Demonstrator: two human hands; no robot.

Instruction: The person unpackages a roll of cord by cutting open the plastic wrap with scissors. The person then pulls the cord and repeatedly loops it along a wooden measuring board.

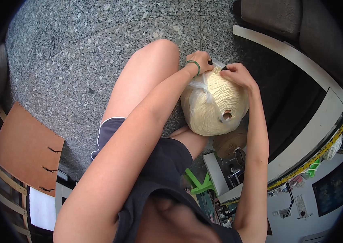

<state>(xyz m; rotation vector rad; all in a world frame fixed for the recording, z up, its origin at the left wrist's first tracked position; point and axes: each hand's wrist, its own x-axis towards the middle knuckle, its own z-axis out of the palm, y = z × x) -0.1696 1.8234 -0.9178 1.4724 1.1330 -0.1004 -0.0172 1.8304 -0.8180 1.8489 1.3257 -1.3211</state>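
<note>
A large ball of cream cord [224,91] with a hole in its side sits in a clear plastic bag [199,107], beside my bent legs. At the bag's upper rim, my left hand [199,62], with a green bangle on the wrist, is closed around a small dark thing that I cannot make out. Across the opening, my right hand [238,75] has thumb and fingers pressed together at another small dark piece, close to the cord. The fingertips of both hands are partly hidden.
Speckled grey floor [78,60] lies ahead. To the right stands a dark sofa [276,18] with a pale frame edge [284,50]. A brown board [29,148] is at the left. A green plastic piece [199,184] and a yellow tape strip [321,153] show at the lower right.
</note>
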